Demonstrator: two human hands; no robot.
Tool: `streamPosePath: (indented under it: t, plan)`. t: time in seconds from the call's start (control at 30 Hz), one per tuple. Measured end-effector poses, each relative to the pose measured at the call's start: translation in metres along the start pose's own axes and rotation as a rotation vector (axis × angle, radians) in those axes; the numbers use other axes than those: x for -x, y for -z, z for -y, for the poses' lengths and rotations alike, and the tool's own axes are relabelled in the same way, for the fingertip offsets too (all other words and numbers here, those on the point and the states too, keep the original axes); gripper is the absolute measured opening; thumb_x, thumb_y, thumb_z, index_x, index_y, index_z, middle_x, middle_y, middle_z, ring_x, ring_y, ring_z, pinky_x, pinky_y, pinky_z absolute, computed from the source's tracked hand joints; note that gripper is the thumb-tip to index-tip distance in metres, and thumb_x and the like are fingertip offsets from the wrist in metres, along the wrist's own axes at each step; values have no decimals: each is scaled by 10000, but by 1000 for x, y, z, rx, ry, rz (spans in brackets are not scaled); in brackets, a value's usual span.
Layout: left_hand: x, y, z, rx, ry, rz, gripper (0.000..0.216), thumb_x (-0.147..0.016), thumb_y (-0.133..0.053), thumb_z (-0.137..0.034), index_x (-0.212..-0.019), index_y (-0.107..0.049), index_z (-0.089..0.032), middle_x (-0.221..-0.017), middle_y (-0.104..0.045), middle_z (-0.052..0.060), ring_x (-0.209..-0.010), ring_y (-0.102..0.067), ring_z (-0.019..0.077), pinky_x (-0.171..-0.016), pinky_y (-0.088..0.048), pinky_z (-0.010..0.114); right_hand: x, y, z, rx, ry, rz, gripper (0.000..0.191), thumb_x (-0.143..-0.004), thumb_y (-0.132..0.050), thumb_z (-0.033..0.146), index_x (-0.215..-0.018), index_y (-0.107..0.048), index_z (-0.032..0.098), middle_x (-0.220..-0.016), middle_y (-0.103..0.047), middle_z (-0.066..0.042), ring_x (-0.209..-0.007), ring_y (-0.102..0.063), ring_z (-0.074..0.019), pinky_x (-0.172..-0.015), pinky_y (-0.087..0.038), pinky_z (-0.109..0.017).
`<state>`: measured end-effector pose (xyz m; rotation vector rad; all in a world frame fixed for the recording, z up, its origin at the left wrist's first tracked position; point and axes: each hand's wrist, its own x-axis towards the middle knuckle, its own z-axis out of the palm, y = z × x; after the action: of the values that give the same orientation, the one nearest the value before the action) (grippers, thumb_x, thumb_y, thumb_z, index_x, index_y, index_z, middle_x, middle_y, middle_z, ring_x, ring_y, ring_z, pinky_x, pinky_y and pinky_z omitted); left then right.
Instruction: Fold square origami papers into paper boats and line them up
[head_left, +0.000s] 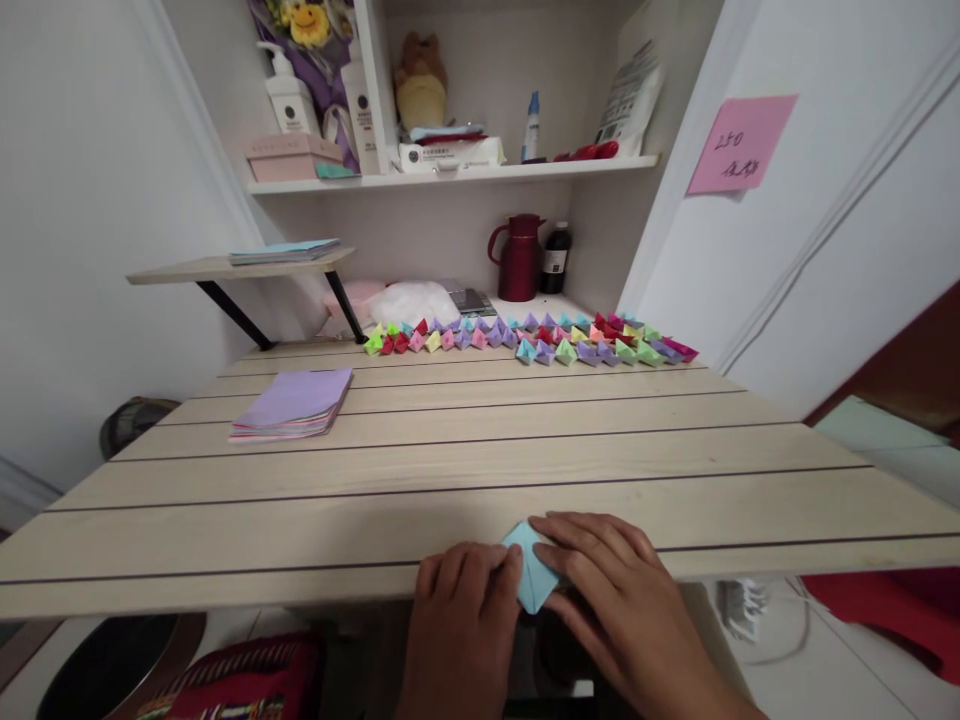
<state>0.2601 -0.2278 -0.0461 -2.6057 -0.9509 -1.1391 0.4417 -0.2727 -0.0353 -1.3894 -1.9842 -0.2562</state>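
Note:
A small light-blue folded paper (531,572) lies at the front edge of the wooden table, its lower corner jutting past the edge. It is diamond-shaped, with a crease down its middle. My left hand (466,600) is at its left side, fingers curled and the thumb pressing on the paper. From the right, my right hand (611,575) grips it, fingertips on top and the thumb underneath at the lower right edge. Parts of the paper's sides are hidden under my fingers.
Rows of small folded paper boats (566,350) in many colours line the table's back. A stack of square paper (296,402), purple on top, lies at the left. Behind it stands a raised shelf (225,268) on black legs. A dark red jug (520,258) stands at the back.

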Motion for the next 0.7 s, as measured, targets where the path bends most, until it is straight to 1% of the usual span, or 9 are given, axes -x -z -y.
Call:
streamPosePath:
  t: [0.1,0.13,0.27,0.37,0.43,0.57,0.7]
  plan:
    - [-1,5,1,110,37,-40,269,-945,-427,-183,-1069,-663,-219,-888,-684,24,-811,-577,170,-734,-365,337,2,2,-1,-54,0,1,133,-894,-576,208,-1013,-635,218,-1155,-679,-37,-1054,-576,-226,-898,-397,-407]
    - [-2,7,1,155,59,-44,248,-930,-451,-174,-1032,-672,-223,-881,-683,17,-805,-575,168,-736,-367,335,3,2,-2,-60,11,4,127,-892,-582,202,-1007,-634,216,-1141,-682,-43,-1045,-580,-228,-891,-401,-410]
    - [-9,13,5,273,152,12,157,-808,-629,-118,-892,-681,-240,-852,-686,-27,-800,-582,155,-784,-369,332,3,2,-5,-73,34,-27,87,-897,-576,188,-951,-637,219,-1084,-693,-54,-1013,-596,-230,-871,-411,-414]
    - [-14,14,6,274,238,-6,129,-754,-700,-110,-763,-662,-232,-797,-678,-45,-790,-586,159,-809,-354,351,1,2,-3,-88,-12,-46,83,-899,-564,171,-909,-630,220,-1056,-693,-53,-987,-601,-228,-849,-412,-409]
    - [-17,13,5,260,282,15,134,-736,-726,-116,-716,-650,-224,-785,-674,-46,-789,-588,164,-805,-347,358,0,1,-1,-98,-52,-45,82,-900,-558,164,-888,-619,218,-1048,-689,-52,-976,-596,-227,-836,-409,-406]
    - [-21,10,5,210,343,72,140,-723,-750,-146,-667,-639,-211,-793,-667,-30,-797,-584,181,-800,-343,374,-2,-1,3,-101,-100,-73,87,-904,-550,163,-841,-586,211,-1026,-684,-49,-959,-588,-224,-819,-397,-401]
    - [-25,9,5,171,385,119,146,-727,-750,-170,-657,-626,-202,-793,-655,-18,-807,-574,191,-802,-348,379,-4,-6,5,-50,-120,-114,116,-897,-544,153,-793,-540,205,-1016,-679,-55,-932,-591,-224,-797,-394,-396]
